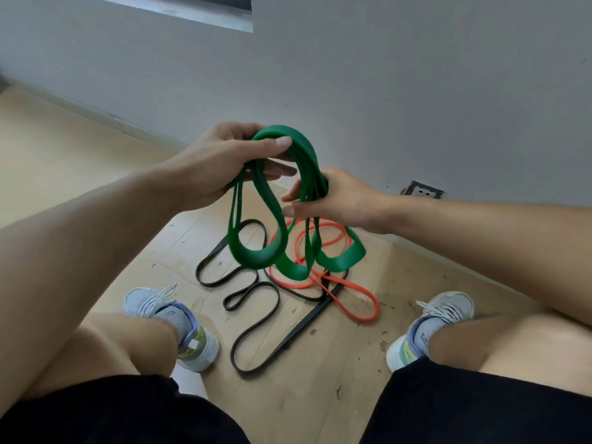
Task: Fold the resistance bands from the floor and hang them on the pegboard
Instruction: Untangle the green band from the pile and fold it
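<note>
A wide green resistance band hangs in several loops above the floor, gathered at its top. My left hand pinches the gathered top between thumb and fingers. My right hand grips several green strands a little lower and to the right. On the floor below lie a thin black band in loose curves and an orange band, partly crossing each other and partly hidden behind the green loops. No pegboard is in view.
I squat with a grey sneaker at the left and another sneaker at the right of the bands. A grey wall stands close ahead with a socket near the wooden floor.
</note>
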Motion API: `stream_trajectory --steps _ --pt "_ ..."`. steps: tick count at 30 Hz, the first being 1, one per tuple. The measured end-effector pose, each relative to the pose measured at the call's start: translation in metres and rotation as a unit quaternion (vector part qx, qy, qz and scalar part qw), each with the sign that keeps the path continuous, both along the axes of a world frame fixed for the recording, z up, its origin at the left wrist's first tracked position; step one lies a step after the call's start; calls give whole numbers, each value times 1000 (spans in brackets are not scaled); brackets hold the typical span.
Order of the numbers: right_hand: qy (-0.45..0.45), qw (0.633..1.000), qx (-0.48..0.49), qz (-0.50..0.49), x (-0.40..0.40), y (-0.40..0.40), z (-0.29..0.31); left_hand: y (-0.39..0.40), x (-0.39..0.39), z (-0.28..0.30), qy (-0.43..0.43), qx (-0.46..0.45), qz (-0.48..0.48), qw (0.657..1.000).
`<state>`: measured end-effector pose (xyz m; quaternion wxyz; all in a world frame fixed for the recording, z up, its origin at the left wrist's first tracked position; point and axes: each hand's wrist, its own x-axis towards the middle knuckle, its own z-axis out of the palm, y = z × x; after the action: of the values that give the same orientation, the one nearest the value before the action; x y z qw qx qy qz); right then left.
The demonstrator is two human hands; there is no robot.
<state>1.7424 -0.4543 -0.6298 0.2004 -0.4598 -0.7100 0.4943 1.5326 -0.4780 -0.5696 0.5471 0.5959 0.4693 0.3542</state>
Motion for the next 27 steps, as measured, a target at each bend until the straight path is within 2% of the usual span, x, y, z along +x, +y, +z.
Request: stream_trajectory --steps 7,12,15,21,27 --pt "54 998 -37 -18 17 15 13 10 -18 -7 -10 -23 57 998" --pt "132 988 -18 -72 25 19 25 7 -21 -17 111 -18 -12 994" --pt "151 986 -12 -64 25 18 30 2 -9 -25 148 -24 -32 988" --pt "87 995 17 -41 33 16 36 4 10 -21 145 29 -16 989" --pt "9 1000 16 0 40 13 29 6 9 -17 199 33 -26 979"
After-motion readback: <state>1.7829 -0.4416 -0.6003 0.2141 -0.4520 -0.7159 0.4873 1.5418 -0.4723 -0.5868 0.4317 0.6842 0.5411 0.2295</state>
